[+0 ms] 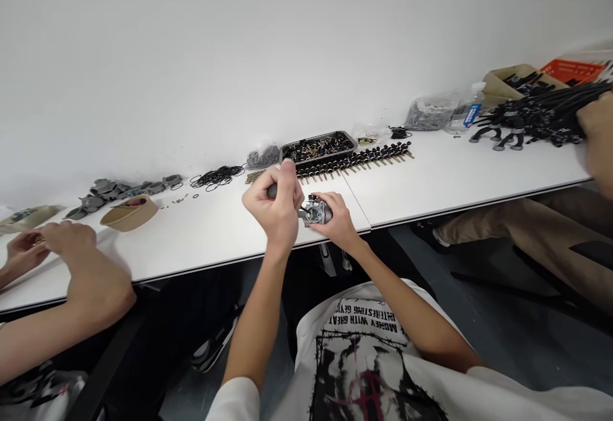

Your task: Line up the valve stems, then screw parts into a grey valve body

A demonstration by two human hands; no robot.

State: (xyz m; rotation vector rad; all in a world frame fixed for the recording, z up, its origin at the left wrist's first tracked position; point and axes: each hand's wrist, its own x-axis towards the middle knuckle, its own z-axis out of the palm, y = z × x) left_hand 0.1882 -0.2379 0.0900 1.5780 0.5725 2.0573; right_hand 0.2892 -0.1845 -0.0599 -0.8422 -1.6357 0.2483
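Note:
My left hand is closed in a fist around the handle of a screwdriver; only a dark bit of the handle with some red shows. Its shaft is mostly hidden by my fingers and points toward a carburetor. The small grey metal carburetor lies at the table's front edge, its round open side facing up. My right hand grips it from the right, thumb in front and fingers behind. Behind my hands runs a row of black-topped brass parts.
A metal tray of small brass and black parts stands against the wall. Black rings, grey parts and a tan bowl lie left. Co-workers' hands flank me. Right are a bottle and black hoses.

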